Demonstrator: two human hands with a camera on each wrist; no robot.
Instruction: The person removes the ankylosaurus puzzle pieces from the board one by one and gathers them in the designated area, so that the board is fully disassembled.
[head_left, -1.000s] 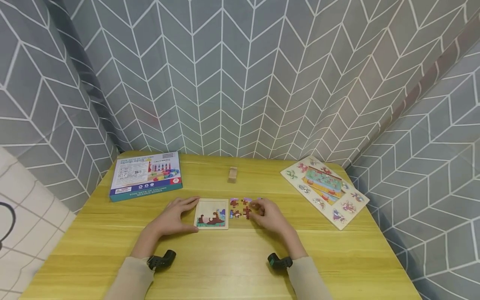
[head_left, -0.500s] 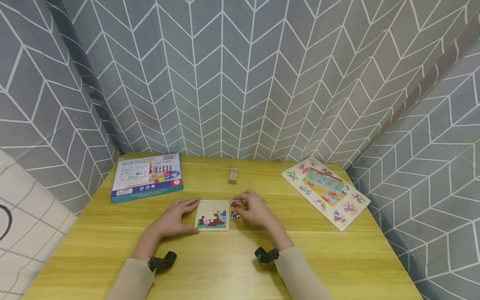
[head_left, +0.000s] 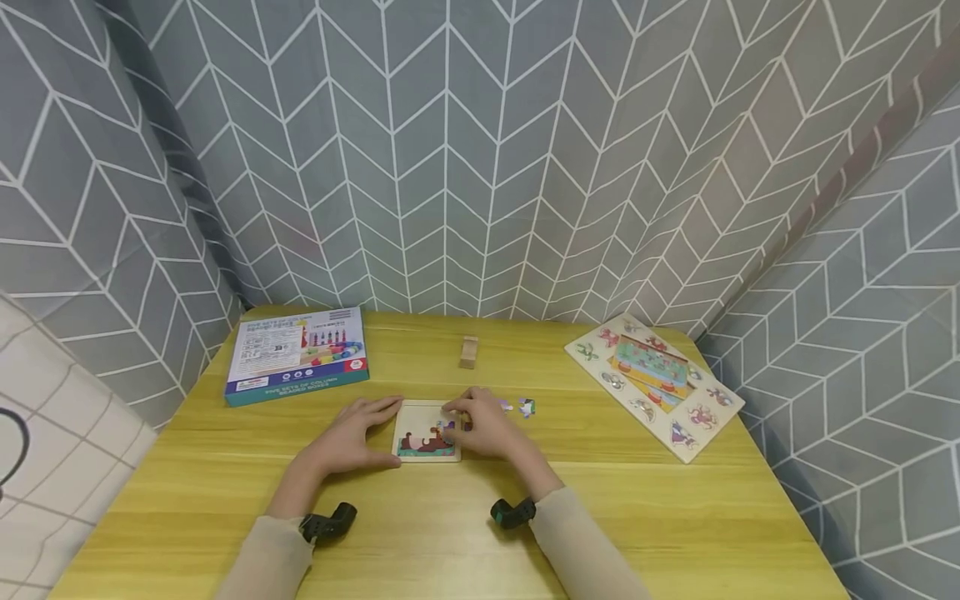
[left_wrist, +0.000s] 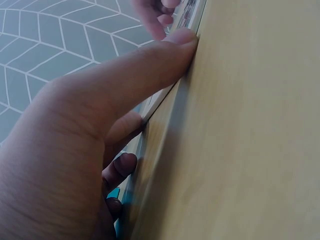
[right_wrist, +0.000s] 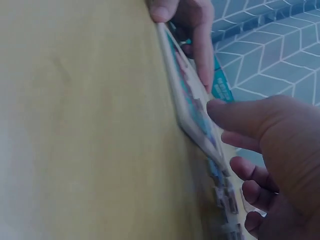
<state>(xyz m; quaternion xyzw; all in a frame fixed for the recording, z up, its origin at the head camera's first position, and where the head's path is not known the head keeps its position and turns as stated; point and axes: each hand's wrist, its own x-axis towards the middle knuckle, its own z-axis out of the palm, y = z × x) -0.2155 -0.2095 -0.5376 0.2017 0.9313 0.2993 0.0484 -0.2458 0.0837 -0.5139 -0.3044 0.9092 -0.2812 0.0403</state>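
Observation:
A square wooden puzzle tray [head_left: 408, 417] lies on the table, with picture pieces [head_left: 423, 447] of a brown animal along its bottom. My left hand [head_left: 345, 437] holds the tray's left side, thumb at the near corner and forefinger at the far corner. In the left wrist view, the thumb [left_wrist: 165, 55] presses the tray's edge. My right hand [head_left: 483, 425] is over the tray's right edge, thumb and forefinger bent toward the inside. Whether a piece is between those fingertips is hidden. Loose puzzle pieces [head_left: 528, 407] lie right of the tray, partly under that hand.
A boxed bead set [head_left: 296, 354] sits at the back left. A small wooden block [head_left: 468, 352] stands behind the tray. At the right, a wooden board with animal shapes [head_left: 678, 437] carries a colourful picture card [head_left: 648, 362]. A patterned curtain [head_left: 465, 167] hangs behind the table [head_left: 420, 533].
My right hand has moved left, from the loose pieces to the tray's right edge, uncovering pieces at the far right. The left hand stays at the tray.

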